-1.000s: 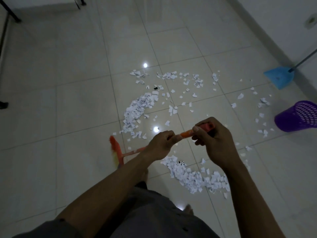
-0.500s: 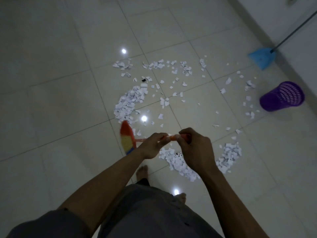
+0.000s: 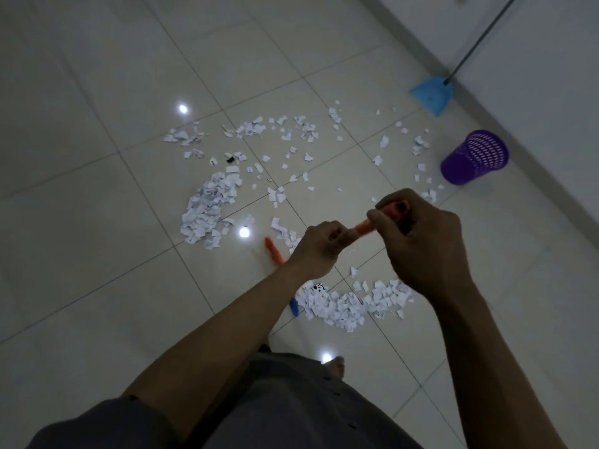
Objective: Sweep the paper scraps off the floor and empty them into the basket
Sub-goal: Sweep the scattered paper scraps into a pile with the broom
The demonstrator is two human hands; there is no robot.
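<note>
Paper scraps lie on the tiled floor in two heaps, with a loose scatter reaching toward the purple basket near the wall. Both hands curl round the orange broom handle, the left hand lower and the right hand at its end. A blue dustpan stands beyond the basket.

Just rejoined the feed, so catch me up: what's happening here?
A person grips an orange broom handle with the left hand and the right hand; its blurred head is down at the floor. Paper scraps lie in two heaps, with loose bits around them. The blue dustpan sits untouched by the wall, and the purple basket stands near it.
</note>
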